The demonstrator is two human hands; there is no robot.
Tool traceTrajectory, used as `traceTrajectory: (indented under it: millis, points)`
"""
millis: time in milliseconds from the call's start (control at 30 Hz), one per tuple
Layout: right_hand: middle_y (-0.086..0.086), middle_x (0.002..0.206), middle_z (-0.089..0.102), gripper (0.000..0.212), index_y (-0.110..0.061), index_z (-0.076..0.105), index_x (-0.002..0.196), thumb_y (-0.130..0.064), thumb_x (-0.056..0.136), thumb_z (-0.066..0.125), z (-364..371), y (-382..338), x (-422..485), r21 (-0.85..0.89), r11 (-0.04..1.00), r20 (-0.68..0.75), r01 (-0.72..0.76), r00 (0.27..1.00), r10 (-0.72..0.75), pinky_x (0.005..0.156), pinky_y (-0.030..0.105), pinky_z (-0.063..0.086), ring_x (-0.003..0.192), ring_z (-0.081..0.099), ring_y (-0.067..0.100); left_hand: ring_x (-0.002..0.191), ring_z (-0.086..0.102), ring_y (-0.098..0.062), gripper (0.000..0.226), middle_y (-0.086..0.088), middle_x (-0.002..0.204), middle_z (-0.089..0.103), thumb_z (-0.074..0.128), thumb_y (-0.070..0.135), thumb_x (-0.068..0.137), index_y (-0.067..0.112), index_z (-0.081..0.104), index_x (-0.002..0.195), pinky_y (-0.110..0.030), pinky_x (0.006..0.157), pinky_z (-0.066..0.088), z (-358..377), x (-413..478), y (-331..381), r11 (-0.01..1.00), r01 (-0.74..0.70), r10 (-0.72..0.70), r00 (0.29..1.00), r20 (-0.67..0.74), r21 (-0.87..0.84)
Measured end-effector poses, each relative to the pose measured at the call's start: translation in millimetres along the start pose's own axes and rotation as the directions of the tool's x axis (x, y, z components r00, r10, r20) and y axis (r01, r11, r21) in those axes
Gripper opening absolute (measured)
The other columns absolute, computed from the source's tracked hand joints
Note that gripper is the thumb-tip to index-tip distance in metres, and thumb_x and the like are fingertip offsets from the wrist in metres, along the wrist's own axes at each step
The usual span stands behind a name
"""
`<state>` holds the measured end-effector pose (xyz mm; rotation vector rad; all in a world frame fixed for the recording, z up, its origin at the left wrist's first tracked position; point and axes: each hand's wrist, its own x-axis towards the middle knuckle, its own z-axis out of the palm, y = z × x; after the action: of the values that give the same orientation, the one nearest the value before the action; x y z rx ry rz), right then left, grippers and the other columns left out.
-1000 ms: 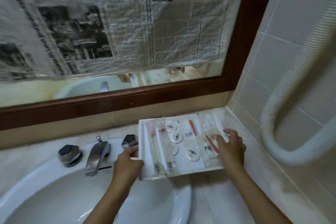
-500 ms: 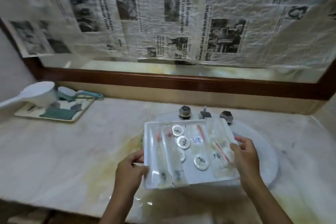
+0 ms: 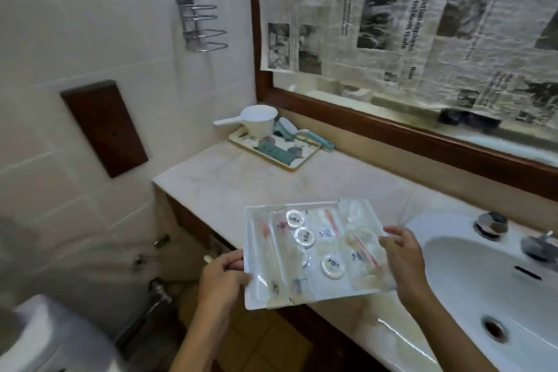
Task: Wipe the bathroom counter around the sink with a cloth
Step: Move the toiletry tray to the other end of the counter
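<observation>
**Amenity tray held over tabletop edge, left of sink**

Held level in both hands: white tray (image 3: 314,293) of sealed toiletry packets and round white discs (image 3: 333,266), above the front edge of the marble tabletop (image 3: 259,184). Left hand (image 3: 222,276) closed on the tray's left rim, thumb on top, fingers beneath. Right hand (image 3: 403,263) clasped on the right rim, fingertips (image 3: 389,241) over the packets (no part of the tray seen touching the stone). Both grips wrapped tight around the tray, nothing else in them.

To the right: white sink (image 3: 471,290) sunk into the tabletop, drain (image 3: 495,328) visible, faucet (image 3: 539,246) and one dark knob (image 3: 490,225) at its back.

At the far left corner of the tabletop: a patterned tray (image 3: 297,161) carrying a white scoop (image 3: 256,122), a teal-handled brush (image 3: 314,137) and a folded teal cloth (image 3: 273,152), well apart from both hands.

On the walls: mirror (image 3: 422,136) in a dark wood frame, papered over with newspaper (image 3: 407,18); wire rack (image 3: 199,19); wooden plaque (image 3: 104,127). Toilet tank (image 3: 45,338) at lower left.
</observation>
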<state>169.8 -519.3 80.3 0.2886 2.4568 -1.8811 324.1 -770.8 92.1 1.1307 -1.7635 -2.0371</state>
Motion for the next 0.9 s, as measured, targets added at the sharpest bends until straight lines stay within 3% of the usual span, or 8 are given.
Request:
traceTrajectory:
  millis: [267,633,733,900]
  points:
    - [0.008,0.109,0.057,0.022,-0.022,0.059,0.109,-0.013,0.089,0.059,163.2,-20.4,53.2,-0.042,0.999,0.212,0.02,0.977,-0.01,0.06,0.027,0.041,0.09,0.056,0.022,0.087,0.069,-0.026,0.04,-0.01,0.09,0.073,0.058,-0.02,0.075,0.01,0.068,0.1,-0.035,0.07,0.053,-73.5,89.9,12.9,0.994,0.085,-0.098,0.977,-0.19,-0.075]
    - [0.004,0.107,0.059,0.022,-0.019,0.059,0.107,-0.01,0.088,0.053,369.5,-56.6,154.7,-0.113,0.992,0.382,0.059,0.924,-0.012,0.077,0.029,0.042,0.097,0.056,0.021,0.091,0.068,-0.027,0.044,-0.008,0.093,0.073,0.06,-0.019,0.075,0.009,0.064,0.109,-0.04,0.08,0.053,-116.7,255.0,39.2,0.967,0.194,-0.242,0.903,-0.354,-0.167]
    - [0.003,0.106,0.06,0.024,-0.021,0.059,0.108,-0.012,0.086,0.053,412.4,-64.6,181.0,-0.153,0.984,0.416,0.091,0.909,-0.019,0.07,0.029,0.043,0.091,0.058,0.018,0.088,0.065,-0.022,0.041,-0.008,0.095,0.071,0.058,-0.019,0.079,0.01,0.062,0.107,-0.032,0.067,0.048,-117.6,285.4,47.0,0.958,0.22,-0.276,0.884,-0.378,-0.185]
    - [0.001,0.109,0.06,0.024,-0.028,0.056,0.106,-0.022,0.084,0.054,468.4,-71.0,215.8,-0.277,0.946,0.464,0.165,0.886,-0.019,0.093,0.045,0.046,0.101,0.056,0.024,0.085,0.06,-0.016,0.042,-0.006,0.099,0.066,0.06,-0.017,0.08,0.012,0.057,0.11,-0.025,0.059,0.041,-115.0,328.4,53.0,0.947,0.251,-0.314,0.859,-0.405,-0.202]
